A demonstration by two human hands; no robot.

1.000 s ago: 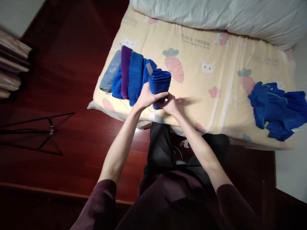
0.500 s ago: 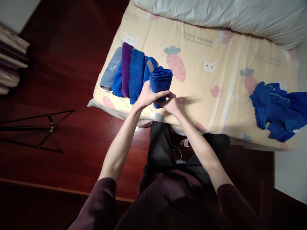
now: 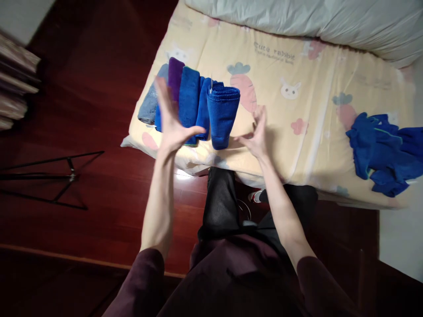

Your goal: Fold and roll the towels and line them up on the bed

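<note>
A folded blue towel (image 3: pixel 223 119) stands on the bed at the right end of a row of folded towels. My left hand (image 3: pixel 172 125) is open, thumb spread, to the left of it and in front of the row. On its other side, my right hand (image 3: pixel 257 136) is also open and apart from the cloth. The row holds a grey towel (image 3: pixel 147 103) at the far left, a purple towel (image 3: pixel 175 72), a blue towel (image 3: pixel 189 94) and another blue one (image 3: pixel 203 119), partly hidden. My left hand covers parts of the grey and purple ones.
A crumpled heap of blue cloth (image 3: pixel 380 149) lies at the right end of the bed (image 3: pixel 274 88). A pale quilt (image 3: pixel 297 17) runs along the far side. Black tripod legs (image 3: pixel 71 177) stand on the red wooden floor at left, near a curtain (image 3: pixel 15 83).
Both hands have let go of the folded blue towel and drawn apart, left hand leftward, right hand rightward. The towel now stands against the row's right end.
</note>
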